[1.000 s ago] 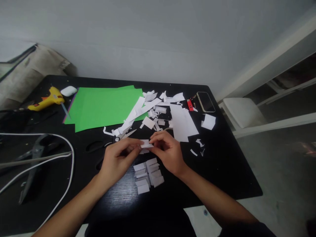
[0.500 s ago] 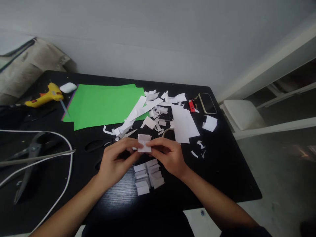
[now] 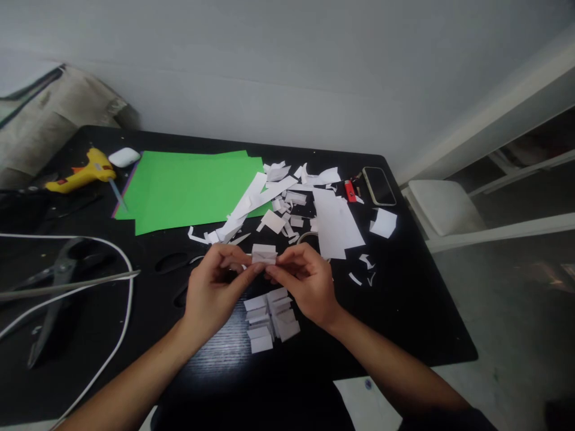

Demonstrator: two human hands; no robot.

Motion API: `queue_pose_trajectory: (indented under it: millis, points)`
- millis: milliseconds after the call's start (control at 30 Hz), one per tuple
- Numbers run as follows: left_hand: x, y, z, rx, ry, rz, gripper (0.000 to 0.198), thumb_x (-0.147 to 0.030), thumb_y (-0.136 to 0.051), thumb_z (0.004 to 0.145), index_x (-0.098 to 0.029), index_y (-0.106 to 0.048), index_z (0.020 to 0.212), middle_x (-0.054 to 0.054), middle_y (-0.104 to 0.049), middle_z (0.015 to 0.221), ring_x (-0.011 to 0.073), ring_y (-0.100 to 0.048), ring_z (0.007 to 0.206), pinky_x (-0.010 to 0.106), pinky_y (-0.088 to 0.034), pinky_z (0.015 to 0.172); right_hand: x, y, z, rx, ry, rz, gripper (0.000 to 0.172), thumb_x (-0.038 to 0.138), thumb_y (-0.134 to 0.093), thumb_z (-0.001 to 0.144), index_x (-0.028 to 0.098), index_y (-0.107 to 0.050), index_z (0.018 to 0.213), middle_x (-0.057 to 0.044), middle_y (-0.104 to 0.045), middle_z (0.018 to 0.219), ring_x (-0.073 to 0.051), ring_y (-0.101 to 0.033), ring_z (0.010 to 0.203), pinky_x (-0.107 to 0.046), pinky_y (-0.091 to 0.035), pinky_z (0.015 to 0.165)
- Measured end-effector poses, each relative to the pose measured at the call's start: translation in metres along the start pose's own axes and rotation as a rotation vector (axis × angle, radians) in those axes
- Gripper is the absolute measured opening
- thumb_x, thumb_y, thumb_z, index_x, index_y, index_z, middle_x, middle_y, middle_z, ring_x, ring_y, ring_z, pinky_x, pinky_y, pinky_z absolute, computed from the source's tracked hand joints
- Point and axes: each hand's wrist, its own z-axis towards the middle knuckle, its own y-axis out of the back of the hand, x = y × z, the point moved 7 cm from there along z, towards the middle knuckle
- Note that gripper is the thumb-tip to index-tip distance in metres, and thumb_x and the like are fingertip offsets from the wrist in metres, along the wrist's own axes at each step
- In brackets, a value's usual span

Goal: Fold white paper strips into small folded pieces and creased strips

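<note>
A small folded piece of white paper [image 3: 264,254] is pinched between my two hands above the black table. My left hand [image 3: 214,288] grips its left side, thumb along the lower edge. From the other side my right hand [image 3: 309,286] holds it the same way, fingers curled behind. Just below the hands lies a cluster of folded white paper pieces [image 3: 271,320] set in two columns. Scissors [image 3: 173,262] with dark handles lie partly hidden behind my left hand. Beyond my fingers are white paper scraps and strips [image 3: 274,220].
Green sheets [image 3: 193,188] lie at the back left beside a yellow glue gun [image 3: 87,172]. White paper sheets [image 3: 336,224], a red lighter [image 3: 350,191] and a phone [image 3: 378,186] are on the right. A white cable [image 3: 130,287] loops over large dark shears [image 3: 58,287].
My thumbs have moved from the front face of the folded paper down to its lower edge. My right fingers have curled more behind it.
</note>
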Motion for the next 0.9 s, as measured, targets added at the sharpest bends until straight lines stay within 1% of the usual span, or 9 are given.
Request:
queue_pose_trajectory:
  millis: [67, 133, 233, 267, 333, 400, 500, 700, 900]
  points:
    - [0.0, -0.001, 0.0, -0.015, 0.007, -0.011, 0.022, -0.027, -0.082, 0.085, -0.021, -0.062, 0.091, -0.002, -0.068, 0.078, 0.0124, -0.066, 0.068, 0.023, -0.053, 0.06, 0.0, -0.001, -0.001, -0.002, -0.009, 0.018, 0.029, 0.029, -0.085, 0.082, 0.024, -0.057, 0.089, 0.002, -0.074, 0.081, -0.016, -0.077, 0.071, -0.028, -0.066, 0.067]
    - [-0.002, 0.0, 0.0, -0.026, -0.01, 0.009, 0.02, -0.026, -0.08, 0.086, -0.021, -0.062, 0.091, -0.001, -0.068, 0.08, 0.0128, -0.066, 0.071, 0.024, -0.053, 0.063, 0.0, -0.001, -0.001, 0.004, -0.001, 0.012, 0.029, 0.03, -0.083, 0.084, 0.025, -0.056, 0.095, 0.003, -0.074, 0.082, -0.016, -0.077, 0.07, -0.029, -0.066, 0.067]
    - [-0.005, -0.001, 0.002, 0.011, -0.033, 0.042, 0.021, -0.026, -0.078, 0.088, -0.022, -0.065, 0.104, -0.001, -0.071, 0.08, 0.0133, -0.066, 0.07, 0.025, -0.052, 0.064, 0.001, -0.002, 0.0, 0.039, 0.023, -0.021, 0.03, 0.028, -0.08, 0.088, 0.026, -0.062, 0.112, 0.002, -0.075, 0.085, -0.016, -0.077, 0.072, -0.03, -0.066, 0.07]
    - [-0.006, -0.002, 0.002, 0.035, -0.046, 0.06, 0.023, -0.025, -0.077, 0.089, -0.022, -0.067, 0.109, -0.001, -0.072, 0.08, 0.0133, -0.065, 0.069, 0.025, -0.051, 0.064, 0.002, -0.002, 0.001, 0.055, 0.032, -0.026, 0.028, 0.027, -0.079, 0.088, 0.026, -0.065, 0.113, 0.001, -0.075, 0.088, -0.016, -0.077, 0.073, -0.03, -0.066, 0.071]
    - [-0.009, -0.004, 0.002, 0.084, -0.08, 0.108, 0.021, -0.024, -0.075, 0.091, -0.023, -0.071, 0.111, -0.001, -0.074, 0.081, 0.0131, -0.065, 0.07, 0.025, -0.051, 0.064, 0.002, -0.003, 0.002, 0.077, 0.04, -0.021, 0.017, 0.026, -0.077, 0.09, 0.025, -0.071, 0.105, 0.0, -0.075, 0.09, -0.014, -0.076, 0.075, -0.028, -0.065, 0.072]
    - [-0.011, -0.006, 0.002, 0.121, -0.109, 0.142, 0.011, -0.023, -0.074, 0.092, -0.023, -0.075, 0.103, 0.0, -0.075, 0.085, 0.0129, -0.065, 0.071, 0.025, -0.051, 0.065, 0.001, -0.003, 0.002, 0.079, 0.031, -0.014, 0.008, 0.026, -0.077, 0.089, 0.024, -0.073, 0.096, 0.0, -0.074, 0.089, -0.013, -0.074, 0.074, -0.027, -0.064, 0.072]
    - [-0.011, -0.007, 0.002, 0.152, -0.114, 0.159, 0.006, -0.022, -0.07, 0.094, -0.023, -0.075, 0.097, 0.0, -0.076, 0.086, 0.0122, -0.065, 0.071, 0.024, -0.051, 0.064, 0.0, -0.002, 0.003, 0.059, 0.011, -0.006, 0.008, 0.028, -0.078, 0.088, 0.023, -0.074, 0.093, 0.0, -0.073, 0.088, -0.013, -0.072, 0.073, -0.027, -0.064, 0.07]
    - [-0.007, -0.009, 0.002, 0.177, -0.072, 0.139, 0.012, -0.025, -0.063, 0.098, -0.022, -0.074, 0.101, 0.001, -0.076, 0.085, 0.0131, -0.067, 0.069, 0.023, -0.052, 0.061, -0.002, -0.001, 0.004, 0.043, -0.051, -0.002, 0.01, 0.03, -0.079, 0.085, 0.023, -0.075, 0.091, 0.0, -0.073, 0.086, -0.014, -0.07, 0.07, -0.03, -0.065, 0.068]
    - [-0.009, -0.01, 0.0, 0.181, -0.092, 0.163, 0.009, -0.021, -0.068, 0.094, -0.021, -0.074, 0.101, 0.001, -0.077, 0.085, 0.0132, -0.07, 0.069, 0.023, -0.055, 0.064, -0.003, -0.001, 0.004, 0.011, -0.06, 0.009, 0.013, 0.027, -0.081, 0.08, 0.024, -0.072, 0.088, 0.001, -0.07, 0.083, -0.014, -0.067, 0.07, -0.027, -0.061, 0.062]
